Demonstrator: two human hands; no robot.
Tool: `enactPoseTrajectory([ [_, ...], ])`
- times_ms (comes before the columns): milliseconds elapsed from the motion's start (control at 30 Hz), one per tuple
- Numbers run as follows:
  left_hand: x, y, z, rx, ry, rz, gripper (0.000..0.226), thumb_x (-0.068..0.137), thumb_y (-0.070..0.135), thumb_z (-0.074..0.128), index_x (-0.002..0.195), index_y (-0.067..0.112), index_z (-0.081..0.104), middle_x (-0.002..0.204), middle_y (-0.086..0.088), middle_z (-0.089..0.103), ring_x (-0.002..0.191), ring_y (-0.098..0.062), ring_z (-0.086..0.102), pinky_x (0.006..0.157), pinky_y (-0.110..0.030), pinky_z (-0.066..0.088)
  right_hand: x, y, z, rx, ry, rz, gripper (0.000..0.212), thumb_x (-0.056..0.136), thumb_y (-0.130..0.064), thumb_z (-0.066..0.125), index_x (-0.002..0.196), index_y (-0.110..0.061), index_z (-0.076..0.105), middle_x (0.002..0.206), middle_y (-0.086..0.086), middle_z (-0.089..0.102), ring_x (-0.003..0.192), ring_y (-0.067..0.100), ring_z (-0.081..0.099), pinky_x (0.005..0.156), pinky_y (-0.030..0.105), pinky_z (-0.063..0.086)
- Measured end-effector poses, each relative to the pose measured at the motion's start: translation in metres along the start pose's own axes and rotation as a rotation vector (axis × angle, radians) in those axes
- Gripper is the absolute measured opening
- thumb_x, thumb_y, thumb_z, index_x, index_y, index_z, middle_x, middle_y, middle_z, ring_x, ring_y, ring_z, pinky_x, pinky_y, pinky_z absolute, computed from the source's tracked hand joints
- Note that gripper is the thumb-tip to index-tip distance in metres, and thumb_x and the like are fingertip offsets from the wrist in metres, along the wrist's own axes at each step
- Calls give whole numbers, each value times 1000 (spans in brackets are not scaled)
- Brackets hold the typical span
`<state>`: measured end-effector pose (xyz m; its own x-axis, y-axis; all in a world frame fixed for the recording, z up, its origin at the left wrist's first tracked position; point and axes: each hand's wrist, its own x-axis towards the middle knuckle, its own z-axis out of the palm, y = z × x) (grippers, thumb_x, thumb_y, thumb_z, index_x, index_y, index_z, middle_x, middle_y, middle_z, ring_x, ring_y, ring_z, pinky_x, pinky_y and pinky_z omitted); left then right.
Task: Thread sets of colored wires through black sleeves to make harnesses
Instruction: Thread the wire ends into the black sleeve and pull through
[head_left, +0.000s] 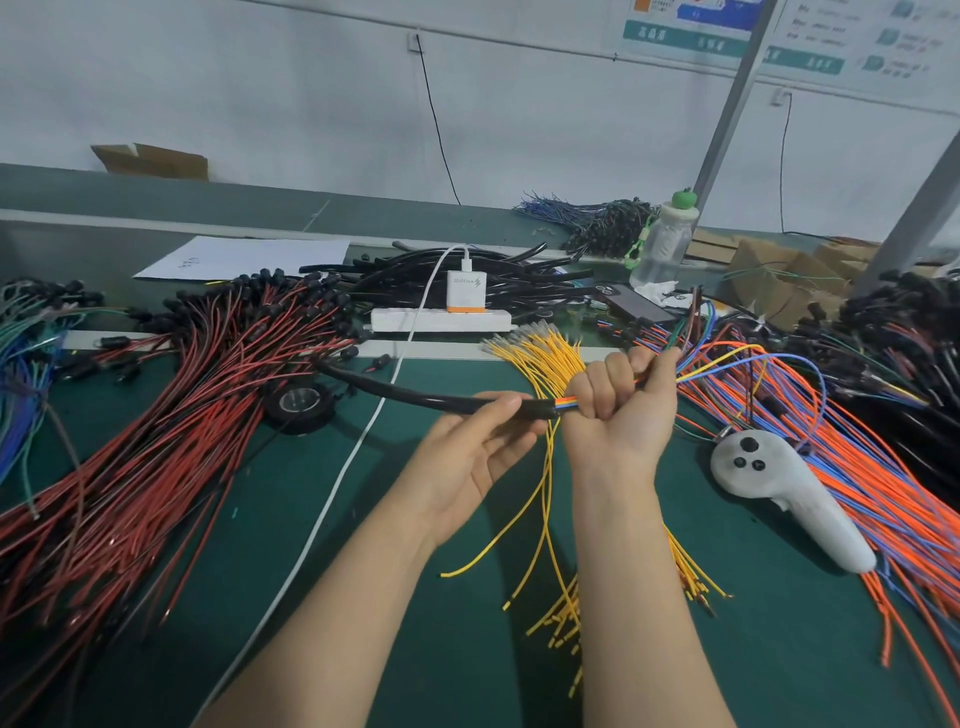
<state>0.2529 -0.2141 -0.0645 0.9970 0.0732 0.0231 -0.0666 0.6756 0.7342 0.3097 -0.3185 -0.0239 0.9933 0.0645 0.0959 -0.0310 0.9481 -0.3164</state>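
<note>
A black sleeve (415, 396) runs from the left of the mat to the middle, held above the green table. My left hand (478, 457) pinches its right end between thumb and fingers. A set of coloured wires (567, 402), blue, orange and yellow, enters that end of the sleeve. My right hand (621, 400) grips this wire set in a fist just right of the sleeve mouth. The wires' free ends (727, 364) fan out to the right past my fist. A bundle of yellow wires (540, 358) lies under both hands.
Red and black wires (182, 415) cover the left of the green mat (415, 597). Orange and blue wires (857, 467) lie on the right beside a white controller (779, 493). Spare black sleeves (493, 280), a power strip (441, 319), a tape roll (298, 402) and a bottle (665, 244) sit behind.
</note>
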Motion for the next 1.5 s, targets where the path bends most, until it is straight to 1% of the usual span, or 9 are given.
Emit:
enactPoseTrajectory([
  [400,0,2,-5,46,-3,-50,14,88,14,56,95,5,64,93,-17,72,80,-17,72,62,-16,55,2,-3,-3,28,4,11,47,102,-44,30,63,-17,32,38,-8,19,41,10,3,32,18,10],
  [600,-1,2,-4,51,6,-87,16,93,11,53,101,2,63,95,-19,72,81,-18,72,62,-17,56,4,-6,-5,-1,13,5,48,103,-43,31,63,-17,34,38,-8,20,28,4,16,32,18,11],
  [1000,0,-1,-2,0,-2,-69,12,91,10,54,95,4,63,89,-15,73,77,-15,71,60,-15,55,1,2,-4,9,31,-2,47,103,-42,30,63,-17,34,38,-8,19,28,5,15,30,18,12],
  [1133,1,-4,-1,106,-1,31,16,82,17,60,94,9,66,85,-4,68,68,-7,65,62,-16,53,2,11,-4,-29,67,-30,47,104,-41,31,64,-16,39,40,-6,27,32,7,25,33,18,24],
  [1233,1,-3,5,249,8,170,19,82,22,59,97,14,68,74,2,60,60,-4,57,56,-15,49,0,25,-1,-350,109,-54,57,103,-44,28,67,-11,57,51,-1,57,46,13,53,51,23,45],
  [1267,2,-2,8,318,10,222,17,85,22,58,97,17,68,68,5,57,56,-4,54,52,-15,46,-4,32,-2,-519,89,-19,61,102,-48,25,70,-13,63,53,-1,60,42,12,52,47,22,44],
  [1333,1,2,11,441,57,321,16,93,20,53,94,20,69,57,8,52,48,-3,47,44,-14,39,-14,47,-4,-717,-7,138,63,100,-55,22,81,-19,70,44,-4,54,28,7,34,33,13,28],
  [1400,1,10,9,455,115,366,21,97,17,48,92,14,68,52,8,51,42,-3,43,40,-13,34,-16,54,-3,-678,-99,297,52,101,-51,27,94,-19,68,47,-8,54,30,4,32,33,13,23],
  [1500,-1,29,-4,276,169,334,26,98,14,45,83,8,65,48,7,47,36,-1,35,34,-11,26,-3,38,-2,-364,-77,305,30,98,-41,43,96,-20,65,66,-6,53,43,6,35,43,19,22],
])
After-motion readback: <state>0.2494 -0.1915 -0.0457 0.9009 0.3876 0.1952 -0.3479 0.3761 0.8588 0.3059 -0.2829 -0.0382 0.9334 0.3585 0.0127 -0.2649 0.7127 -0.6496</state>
